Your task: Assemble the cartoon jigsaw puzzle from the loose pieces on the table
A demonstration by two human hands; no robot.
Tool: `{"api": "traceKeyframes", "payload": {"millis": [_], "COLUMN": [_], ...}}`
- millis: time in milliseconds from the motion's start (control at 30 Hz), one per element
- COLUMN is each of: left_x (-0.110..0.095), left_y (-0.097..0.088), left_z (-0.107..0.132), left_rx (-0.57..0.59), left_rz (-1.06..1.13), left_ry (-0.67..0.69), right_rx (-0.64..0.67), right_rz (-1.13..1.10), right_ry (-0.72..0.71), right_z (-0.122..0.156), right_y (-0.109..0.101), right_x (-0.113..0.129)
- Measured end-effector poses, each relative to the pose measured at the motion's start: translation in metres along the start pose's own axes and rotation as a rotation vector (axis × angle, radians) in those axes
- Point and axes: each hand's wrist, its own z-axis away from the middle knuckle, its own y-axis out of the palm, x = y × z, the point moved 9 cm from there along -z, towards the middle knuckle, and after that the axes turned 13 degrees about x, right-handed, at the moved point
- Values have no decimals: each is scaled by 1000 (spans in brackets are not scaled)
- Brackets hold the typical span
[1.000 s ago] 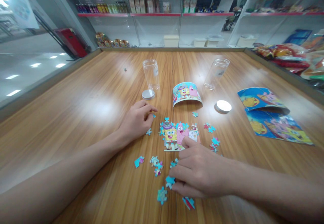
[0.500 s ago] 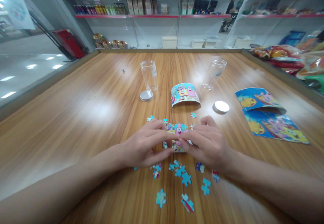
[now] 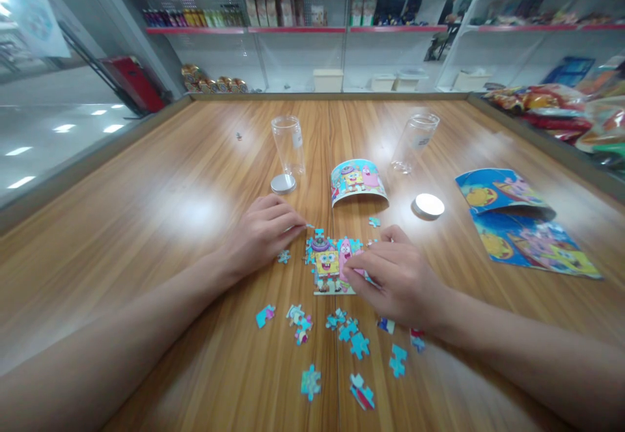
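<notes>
A partly assembled cartoon puzzle (image 3: 328,264) lies flat on the wooden table (image 3: 170,211). My left hand (image 3: 263,233) rests just left of it, fingertips pinched on a small blue puzzle piece (image 3: 308,226) at the puzzle's upper left corner. My right hand (image 3: 398,281) covers the puzzle's right side, its curled fingertips pressing on the pink figure. Loose pieces (image 3: 354,339) are scattered in front of the puzzle, between my forearms. One more piece (image 3: 284,256) lies under my left hand's fingers and another (image 3: 374,221) sits beyond the puzzle.
Two clear jars (image 3: 289,144) (image 3: 415,140) stand farther back, each with a round lid (image 3: 283,183) (image 3: 429,205) beside it. A curled picture card (image 3: 359,181) stands between them. Printed sheets (image 3: 520,227) lie right; snack bags (image 3: 561,107) and shelves (image 3: 293,28) beyond.
Half a second ago both hands met over the puzzle. My left hand has since drawn back to the left, uncovering the puzzle's left half. My right hand stays on the right side.
</notes>
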Motion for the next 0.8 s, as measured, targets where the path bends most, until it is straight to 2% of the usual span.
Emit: {"api": "traceKeyframes", "payload": {"millis": [133,333,467,800], "left_x": [13,6,-2,7], "left_y": [8,2,5,10], "left_z": [-1,-2,-5,-3], "left_rx": [11,-46,3,5], "left_rz": [47,103,125,100], "left_ry": [-75,-76,-10,-62], "right_rx": [-4,-12,-3,12], "right_rz": [-52,-102,-109,-131], "right_ry": [17,46,55,59], "right_z": [-1,0,-1,-1], "right_y": [0,2,3,5], "right_x": [-3,-9,-10,-12]}}
